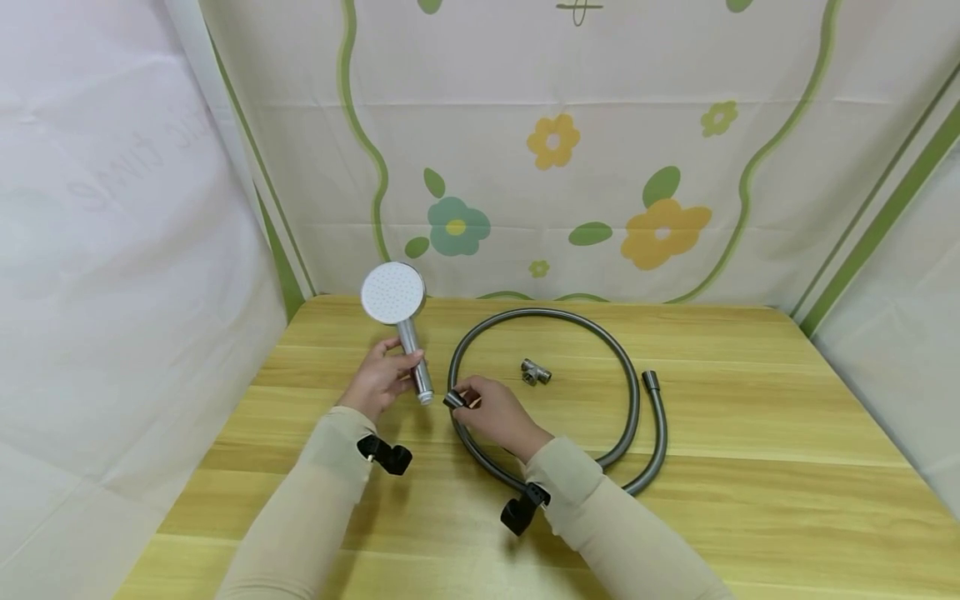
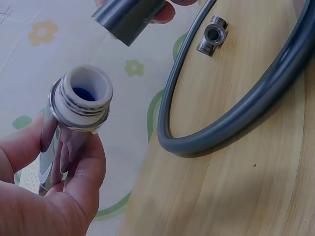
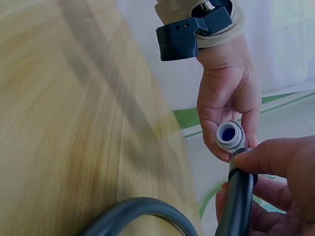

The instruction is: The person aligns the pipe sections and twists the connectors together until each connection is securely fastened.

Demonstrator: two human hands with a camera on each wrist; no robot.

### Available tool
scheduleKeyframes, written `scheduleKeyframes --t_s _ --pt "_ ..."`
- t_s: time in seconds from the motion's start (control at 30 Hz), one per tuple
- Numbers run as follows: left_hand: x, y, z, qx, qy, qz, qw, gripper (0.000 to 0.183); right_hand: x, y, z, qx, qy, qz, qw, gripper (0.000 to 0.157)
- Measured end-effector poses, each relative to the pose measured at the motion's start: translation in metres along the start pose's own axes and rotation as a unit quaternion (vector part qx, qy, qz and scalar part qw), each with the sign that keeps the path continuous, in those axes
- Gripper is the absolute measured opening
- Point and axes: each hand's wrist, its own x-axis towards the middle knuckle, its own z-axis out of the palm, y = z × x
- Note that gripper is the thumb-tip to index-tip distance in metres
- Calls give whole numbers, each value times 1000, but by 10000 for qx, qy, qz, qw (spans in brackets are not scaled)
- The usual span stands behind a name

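Observation:
My left hand (image 1: 377,380) grips the chrome handle of a shower head (image 1: 392,292), its round white face up and its threaded end toward me. In the left wrist view that white threaded end (image 2: 84,96) shows its open bore, blue inside. My right hand (image 1: 495,412) pinches the dark grey end fitting (image 1: 454,400) of a shower hose (image 1: 630,392) between thumb and fingers. The fitting is held close to the threaded end, with a gap between them in the left wrist view. Most of the handle is hidden by the left fingers there.
The hose loops across the wooden table (image 1: 750,433), its other end fitting (image 1: 650,381) lying at the right. Inside the loop lies a small metal tee connector (image 1: 536,372). A flower-printed cloth (image 1: 495,167) hangs behind the table's far edge.

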Motion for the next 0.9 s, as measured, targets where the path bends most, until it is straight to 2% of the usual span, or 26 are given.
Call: scheduleKeyframes --t_s 0.9 --pt "-7 0 16 -569 50 108 9983 61 -17 1 -8 -28 168 -258 9995 31"
